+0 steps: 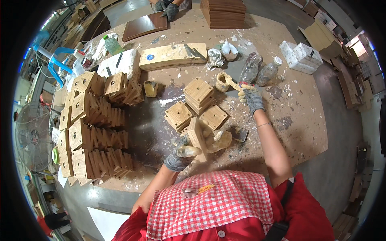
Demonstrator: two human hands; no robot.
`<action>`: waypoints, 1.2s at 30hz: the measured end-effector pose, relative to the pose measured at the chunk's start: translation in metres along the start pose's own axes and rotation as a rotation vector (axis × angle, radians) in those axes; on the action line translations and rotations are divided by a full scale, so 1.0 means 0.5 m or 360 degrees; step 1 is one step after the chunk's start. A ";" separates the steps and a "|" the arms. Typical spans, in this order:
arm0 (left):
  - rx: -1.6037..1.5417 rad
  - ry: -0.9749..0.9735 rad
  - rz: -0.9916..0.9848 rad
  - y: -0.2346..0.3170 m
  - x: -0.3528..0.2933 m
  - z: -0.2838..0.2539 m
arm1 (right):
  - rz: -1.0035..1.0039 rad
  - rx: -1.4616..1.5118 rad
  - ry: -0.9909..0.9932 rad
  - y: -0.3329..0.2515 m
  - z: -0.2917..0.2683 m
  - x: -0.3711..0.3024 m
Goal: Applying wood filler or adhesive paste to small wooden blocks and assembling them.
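Observation:
My left hand, in a grey glove with pale coated fingers, grips a square wooden plate held on edge above the table. Beyond it is a tan lump that I cannot make out clearly. My right hand, gloved alike, is closed on a putty-smeared stick. The stick's tip is at a small crusted pot. Between my hands lie stacked wooden plates with corner holes, a lower plate pile and another plate.
Rows of wooden plates stack up at the left. Boards with tools, two dusty bottles and white wrapped blocks stand farther back. A dark block lies near my right forearm. Across the table, another person's gloved hands touch a brown panel.

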State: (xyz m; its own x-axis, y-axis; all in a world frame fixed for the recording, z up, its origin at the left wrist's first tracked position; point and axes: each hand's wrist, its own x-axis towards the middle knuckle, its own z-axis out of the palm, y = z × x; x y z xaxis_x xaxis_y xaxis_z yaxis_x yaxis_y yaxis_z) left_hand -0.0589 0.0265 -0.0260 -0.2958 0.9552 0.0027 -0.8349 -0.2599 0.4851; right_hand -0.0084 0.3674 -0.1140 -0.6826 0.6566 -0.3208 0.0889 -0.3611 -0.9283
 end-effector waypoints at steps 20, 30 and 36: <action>0.0988 0.0660 0.0010 0.007 0.004 0.049 | -0.0166 -0.0107 -0.0254 -0.053 0.076 -0.110; 0.1178 0.0788 -0.0057 0.042 -0.001 0.066 | 0.0117 0.0504 -0.0691 -0.169 0.131 -0.345; 0.1210 0.0624 -0.0069 0.034 -0.007 0.049 | -0.0131 0.0053 -0.0363 -0.183 0.148 -0.395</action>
State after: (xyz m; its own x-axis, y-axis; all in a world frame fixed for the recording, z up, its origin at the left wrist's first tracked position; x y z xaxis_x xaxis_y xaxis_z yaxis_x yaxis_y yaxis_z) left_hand -0.0605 0.0221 0.0036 -0.5271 0.8077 -0.2641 -0.3526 0.0749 0.9328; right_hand 0.0649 0.2220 0.0484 -0.8330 0.5197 -0.1900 0.0049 -0.3364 -0.9417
